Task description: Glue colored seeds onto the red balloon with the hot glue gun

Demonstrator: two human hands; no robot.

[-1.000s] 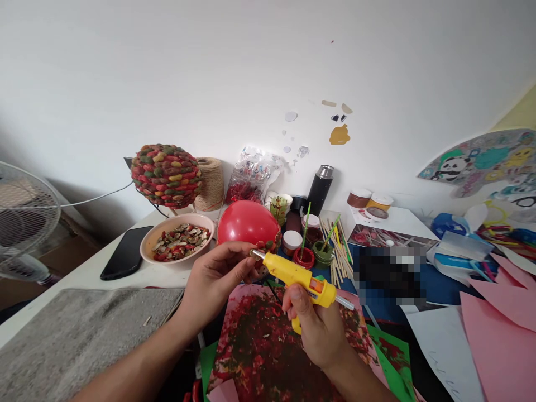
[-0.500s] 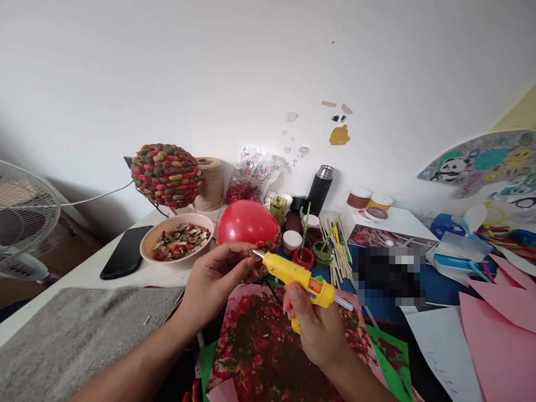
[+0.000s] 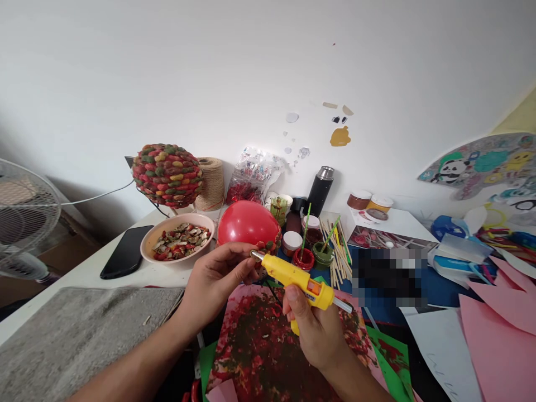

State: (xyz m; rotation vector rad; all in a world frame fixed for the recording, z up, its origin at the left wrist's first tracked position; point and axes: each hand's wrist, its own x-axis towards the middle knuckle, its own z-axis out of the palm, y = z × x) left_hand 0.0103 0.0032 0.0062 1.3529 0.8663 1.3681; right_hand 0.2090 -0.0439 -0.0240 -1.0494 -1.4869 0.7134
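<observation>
My right hand (image 3: pixel 316 329) grips a yellow hot glue gun (image 3: pixel 295 275), a clear glue stick jutting from its rear. Its metal nozzle touches or nearly touches a small painted shell (image 3: pixel 253 255), pinched between the thumb and fingers of my left hand (image 3: pixel 220 279). Just behind the fingers sits a red balloon (image 3: pixel 248 222) with coloured shells around its lower edge; my hand hides part of it. On the left a cream bowl (image 3: pixel 146 245) holds loose painted shells (image 3: pixel 180 241). Behind the bowl stands a ball (image 3: pixel 167 175) covered in rows of red, green and yellow shells.
Paint jars (image 3: pixel 303 258) with brushes, wooden sticks (image 3: pixel 341 257) and a black flask (image 3: pixel 320 191) stand behind the glue gun. A paint-stained sheet (image 3: pixel 259 346) lies below my hands. Left are a phone (image 3: pixel 125 254), a grey cloth (image 3: pixel 92 329) and a fan (image 3: pixel 27 218); right, pink paper (image 3: pixel 494 335).
Almost nothing differs. Both hands keep their places, with the nozzle still at the shell; the glue gun has shifted very slightly, and the view has moved a touch.
</observation>
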